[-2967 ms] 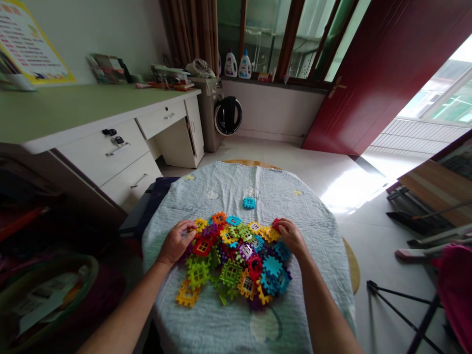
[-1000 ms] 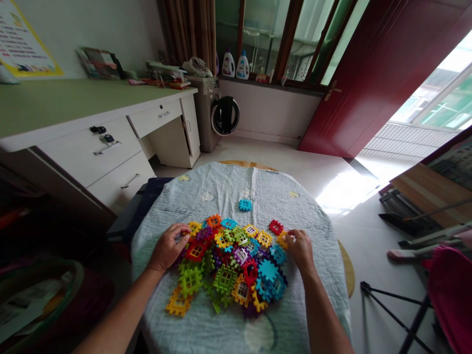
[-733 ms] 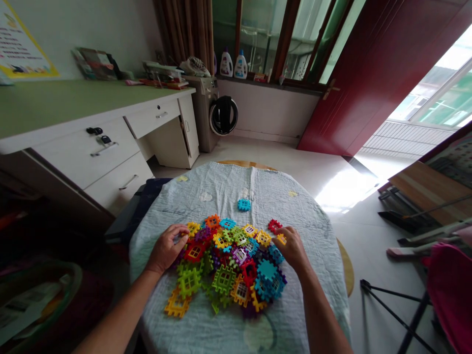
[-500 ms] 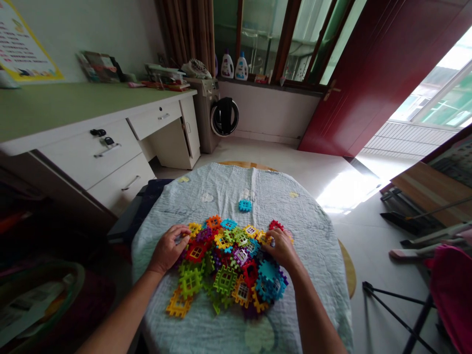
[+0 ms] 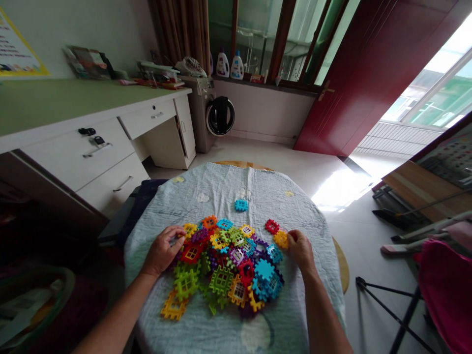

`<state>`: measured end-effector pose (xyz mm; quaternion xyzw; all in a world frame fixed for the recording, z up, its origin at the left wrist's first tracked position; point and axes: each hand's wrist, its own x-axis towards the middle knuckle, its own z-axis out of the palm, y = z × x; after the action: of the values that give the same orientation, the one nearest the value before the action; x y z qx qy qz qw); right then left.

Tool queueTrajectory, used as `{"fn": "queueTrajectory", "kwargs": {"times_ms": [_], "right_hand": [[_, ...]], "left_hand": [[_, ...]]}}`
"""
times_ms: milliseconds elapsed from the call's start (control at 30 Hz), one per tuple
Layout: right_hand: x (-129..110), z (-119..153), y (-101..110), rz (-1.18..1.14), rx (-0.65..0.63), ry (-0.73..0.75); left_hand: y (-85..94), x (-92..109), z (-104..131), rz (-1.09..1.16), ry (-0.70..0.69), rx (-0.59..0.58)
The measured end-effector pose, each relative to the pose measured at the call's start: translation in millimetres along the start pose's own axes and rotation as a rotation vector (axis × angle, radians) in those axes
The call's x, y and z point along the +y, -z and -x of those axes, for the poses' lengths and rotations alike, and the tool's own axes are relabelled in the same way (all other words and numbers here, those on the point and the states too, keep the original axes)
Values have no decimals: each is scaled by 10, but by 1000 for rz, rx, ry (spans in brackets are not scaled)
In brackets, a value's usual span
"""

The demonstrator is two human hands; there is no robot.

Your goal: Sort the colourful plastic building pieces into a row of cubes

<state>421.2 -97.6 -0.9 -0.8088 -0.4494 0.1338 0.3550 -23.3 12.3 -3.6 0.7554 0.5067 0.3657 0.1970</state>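
A heap of plastic window-shaped building blocks (image 5: 221, 279) in many colours covers the middle of the cloth. My right hand (image 5: 301, 251) pinches the edge of a yellow block (image 5: 281, 239) just right of the heap. Close behind that block lies a red block (image 5: 272, 226). At the heap's left edge is my left hand (image 5: 162, 251), its fingers curled and the thumb near the index fingertip. Those fingertips are beside a yellow block (image 5: 190, 230); what they grip, if anything, is hidden. One blue block (image 5: 241, 205) lies alone farther back.
The round table wears a pale patterned cloth (image 5: 210, 189). To the left stands a white desk (image 5: 110, 167) with drawers; a washing machine (image 5: 202, 115) is beyond it. A red door (image 5: 354, 73) stands at the right. A folding stand (image 5: 391, 290) and pink fabric (image 5: 446, 285) are near the right edge.
My right hand has moved right, away from the heap, with the yellow block at its fingertips. My left hand stays at the heap's left edge. The view has shifted slightly.
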Motion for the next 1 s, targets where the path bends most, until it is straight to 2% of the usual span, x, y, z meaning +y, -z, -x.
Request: {"fn": "queueTrajectory", "kwargs": {"times_ms": [100,167,300,400,833,1000], "right_hand": [[27,61,-58,137,108,66],[12,95,-77,225,130,126],[-57,137,-89,321,4,203],[-90,138,-91,376,-53,184],[-139,111,-140,405,-6,185],[-163,79,-148,457,-27,181]], "left_hand": [[2,5,0,-5,0,0],[4,10,-1,-10,-2,-2],[4,14,-4,-18,-6,-2],[3,8,-4,-16,-5,1],[5,12,-3,-5,6,-5],[5,-1,3,-8,4,-10]]}}
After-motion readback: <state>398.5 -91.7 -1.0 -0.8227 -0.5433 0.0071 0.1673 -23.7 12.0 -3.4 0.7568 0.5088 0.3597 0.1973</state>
